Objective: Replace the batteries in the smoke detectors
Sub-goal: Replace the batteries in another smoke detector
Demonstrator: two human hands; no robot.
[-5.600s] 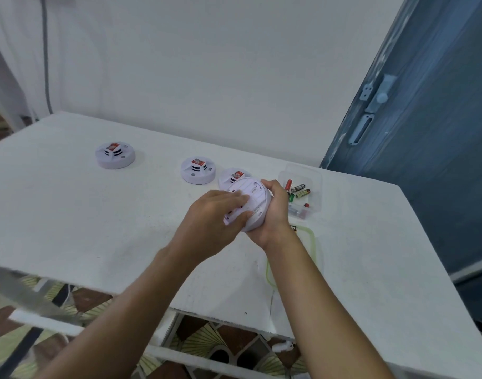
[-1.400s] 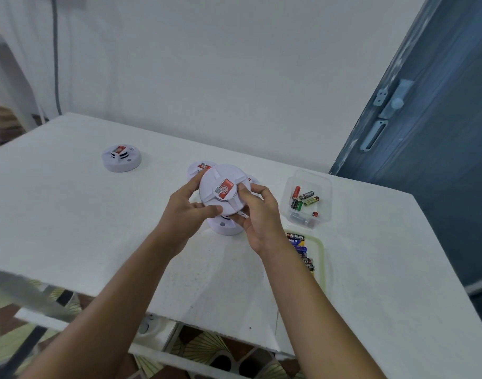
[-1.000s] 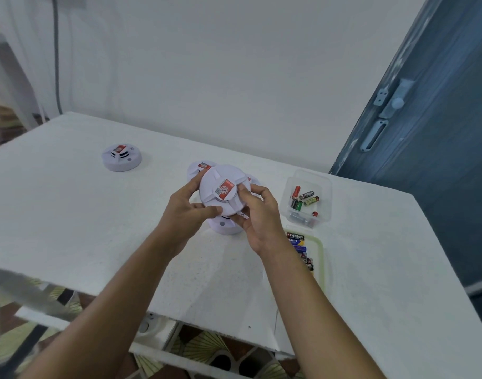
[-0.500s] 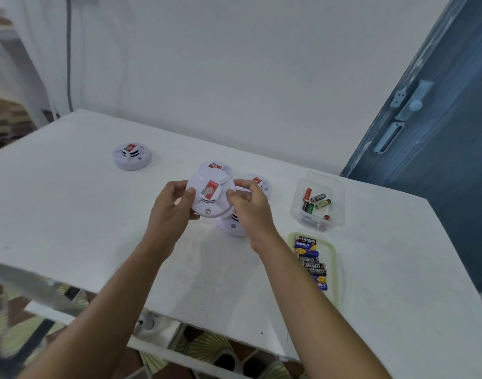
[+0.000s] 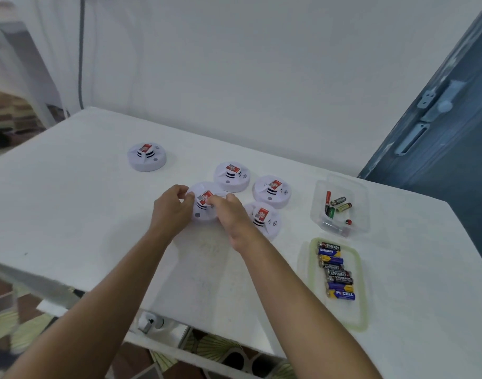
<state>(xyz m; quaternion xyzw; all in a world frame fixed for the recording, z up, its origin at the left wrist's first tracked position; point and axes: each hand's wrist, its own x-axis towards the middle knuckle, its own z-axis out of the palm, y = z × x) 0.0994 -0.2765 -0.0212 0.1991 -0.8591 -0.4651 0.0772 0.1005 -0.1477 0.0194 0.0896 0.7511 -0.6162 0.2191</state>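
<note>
Both grips hold one smoke detector (image 5: pixel 204 207): left hand (image 5: pixel 171 214) pinching its rim, right hand (image 5: pixel 230 216) curled over its top. It sits on the table (image 5: pixel 70 201), toward the far edge. Probably light, rigid plastic; take the rim.

We held one smoke detector (image 5: pixel 200 216) between our left hand (image 5: pixel 171 212) and right hand (image 5: pixel 230 217), hemmed in by three others: a rear detector (image 5: pixel 232 176) just behind, a far-right detector (image 5: pixel 272 191), and a near detector (image 5: pixel 264 218) just beside our right wrist. Farther right, a clear tub (image 5: pixel 354 187) and battery tray (image 5: pixel 343 313) blocked the way. To our left, tabletop (image 5: pixel 70 209) lay open up to a lone detector (image 5: pixel 147 157).
</note>
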